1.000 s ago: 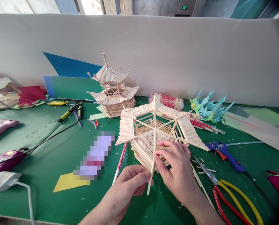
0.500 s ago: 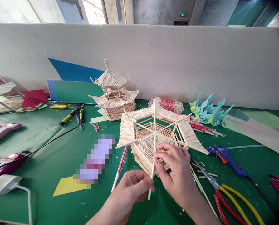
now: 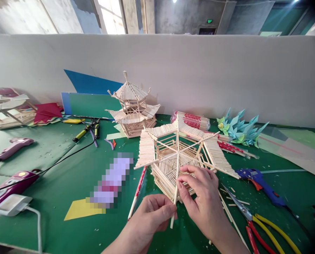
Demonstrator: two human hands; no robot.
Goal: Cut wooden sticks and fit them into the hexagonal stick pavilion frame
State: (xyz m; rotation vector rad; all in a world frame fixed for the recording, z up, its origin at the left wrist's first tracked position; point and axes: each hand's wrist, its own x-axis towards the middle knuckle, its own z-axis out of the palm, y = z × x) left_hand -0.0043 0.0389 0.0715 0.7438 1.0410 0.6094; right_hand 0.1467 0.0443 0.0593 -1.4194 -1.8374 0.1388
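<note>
A hexagonal roof frame of thin wooden sticks (image 3: pixel 157 148) stands on the green table (image 3: pixel 54 187) in front of me. One long rib stick (image 3: pixel 176 176) runs from its centre down past the near edge. My left hand (image 3: pixel 149 218) pinches the lower end of that stick between thumb and fingers. My right hand (image 3: pixel 199 197) pinches the same stick a little higher, its other fingers resting against the frame's near side.
A finished stick pagoda (image 3: pixel 131 106) stands behind the frame. Wrapped chopstick bundles (image 3: pixel 193 120) and paper flowers (image 3: pixel 238 127) lie at the back right. A blue glue gun (image 3: pixel 258 180) and red-yellow pliers (image 3: pixel 260 225) lie to the right; pink glue guns (image 3: pixel 12 181) and cables to the left.
The view has tilted up and shifted slightly, so everything sits a little lower and to the right. Both hands keep their pinch on the same stick.
</note>
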